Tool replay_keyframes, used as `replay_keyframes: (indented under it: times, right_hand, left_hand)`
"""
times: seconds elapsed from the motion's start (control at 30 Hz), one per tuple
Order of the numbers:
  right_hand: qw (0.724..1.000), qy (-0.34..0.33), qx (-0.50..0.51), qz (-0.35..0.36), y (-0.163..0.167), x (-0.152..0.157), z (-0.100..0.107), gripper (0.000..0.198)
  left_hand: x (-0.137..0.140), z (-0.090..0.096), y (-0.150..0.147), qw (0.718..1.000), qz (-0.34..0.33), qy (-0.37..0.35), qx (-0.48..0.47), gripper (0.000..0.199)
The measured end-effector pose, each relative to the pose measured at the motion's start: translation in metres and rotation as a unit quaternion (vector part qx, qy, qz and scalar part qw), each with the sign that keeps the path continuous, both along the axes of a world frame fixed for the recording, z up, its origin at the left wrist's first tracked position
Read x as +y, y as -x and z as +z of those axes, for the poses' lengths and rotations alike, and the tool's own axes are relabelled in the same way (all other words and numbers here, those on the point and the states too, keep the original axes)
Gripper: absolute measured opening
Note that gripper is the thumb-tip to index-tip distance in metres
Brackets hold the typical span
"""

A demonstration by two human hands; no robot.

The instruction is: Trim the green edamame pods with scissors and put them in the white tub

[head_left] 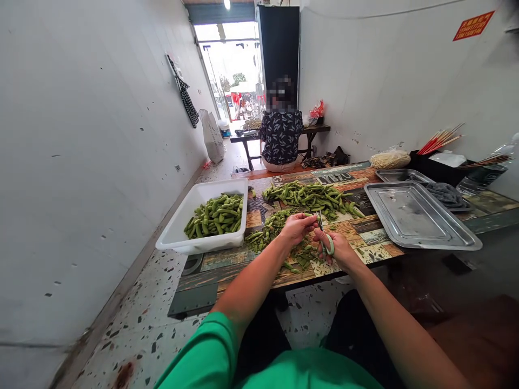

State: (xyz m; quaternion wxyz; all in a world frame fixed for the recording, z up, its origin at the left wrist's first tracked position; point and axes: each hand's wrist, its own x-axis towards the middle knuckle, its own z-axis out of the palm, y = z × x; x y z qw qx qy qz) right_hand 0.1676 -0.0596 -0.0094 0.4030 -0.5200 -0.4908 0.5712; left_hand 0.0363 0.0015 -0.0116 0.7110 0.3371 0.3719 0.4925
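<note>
In the head view, the left hand's grip pinches a pod at the scissors, clamped in the right hand's grip. The tub's heap looks done; the tabletop's pile, beyond clippings, seems left.

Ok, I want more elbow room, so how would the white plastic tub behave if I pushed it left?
The white plastic tub will probably keep its shape, as its walls look rigid. The edamame pods heaped inside may shift, since they lie loose below the rim. It might tip if pushed left: that side seems to overhang the tabletop.
</note>
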Motion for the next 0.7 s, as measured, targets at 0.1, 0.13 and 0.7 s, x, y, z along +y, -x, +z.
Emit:
replay_keyframes:
  times: [0.1,0.13,0.7]
  right_hand:
    - [1.0,0.003,-0.007,-0.007,0.002,0.001,-0.004,0.046]
    - [1.0,0.008,-0.002,-0.007,0.002,0.001,-0.005,0.046]
    - [0.98,0.07,0.182,-0.035,-0.046,0.0,-0.016,0.045]
  left_hand:
    - [0.0,0.0,0.0,0.999,0.015,0.005,0.032,0.02]
    - [0.0,0.0,0.001,0.999,0.021,0.006,0.045,0.02]
    - [0.074,0.005,-0.047,0.758,0.024,-0.149,0.635,0.023]
